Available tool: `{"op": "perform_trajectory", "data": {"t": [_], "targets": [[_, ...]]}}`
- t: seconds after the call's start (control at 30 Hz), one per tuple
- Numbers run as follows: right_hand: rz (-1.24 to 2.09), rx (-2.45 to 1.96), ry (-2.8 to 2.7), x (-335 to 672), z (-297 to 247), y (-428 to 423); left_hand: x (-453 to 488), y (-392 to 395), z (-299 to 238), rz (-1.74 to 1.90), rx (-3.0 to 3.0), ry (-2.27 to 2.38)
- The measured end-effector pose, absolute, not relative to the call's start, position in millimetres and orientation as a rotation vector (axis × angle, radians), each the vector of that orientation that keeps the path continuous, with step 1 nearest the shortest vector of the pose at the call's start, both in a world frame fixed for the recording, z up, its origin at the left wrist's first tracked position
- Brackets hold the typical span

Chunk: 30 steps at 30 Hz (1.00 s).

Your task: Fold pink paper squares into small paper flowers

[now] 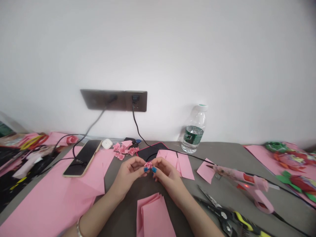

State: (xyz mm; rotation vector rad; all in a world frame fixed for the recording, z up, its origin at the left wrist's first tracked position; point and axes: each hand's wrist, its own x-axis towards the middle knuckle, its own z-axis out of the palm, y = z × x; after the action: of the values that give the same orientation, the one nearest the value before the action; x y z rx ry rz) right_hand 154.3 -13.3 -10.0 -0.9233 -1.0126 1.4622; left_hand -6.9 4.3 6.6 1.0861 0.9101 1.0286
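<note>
Now pinches the rose (pixel 148 165), centre of the clock, between left hand (pixel 133 169) and right hand (pixel 167 171), closed on it from nine and three; has folded paper (pixel 157 219) at six o'clock, other roses (pixel 121 149) at ten, bottle (pixel 193 134) at two, glue gun (pixel 235 174) at three, scissors (pixel 223 215) at four.
</note>
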Motion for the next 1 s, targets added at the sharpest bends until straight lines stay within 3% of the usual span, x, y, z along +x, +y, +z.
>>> {"op": "perform_trajectory", "data": {"t": [0.13, 1.0], "targets": [[1.366, -0.956, -1.100, 153.2, -7.3, -14.5, -5.7, 3.3, 7.1, 0.999, 1.150, 0.898], [1.618, -0.865, -0.926, 160.0, -6.5, -13.8, -11.0, 5.1, 12.5, 0.767, 1.315, 0.929]]}}
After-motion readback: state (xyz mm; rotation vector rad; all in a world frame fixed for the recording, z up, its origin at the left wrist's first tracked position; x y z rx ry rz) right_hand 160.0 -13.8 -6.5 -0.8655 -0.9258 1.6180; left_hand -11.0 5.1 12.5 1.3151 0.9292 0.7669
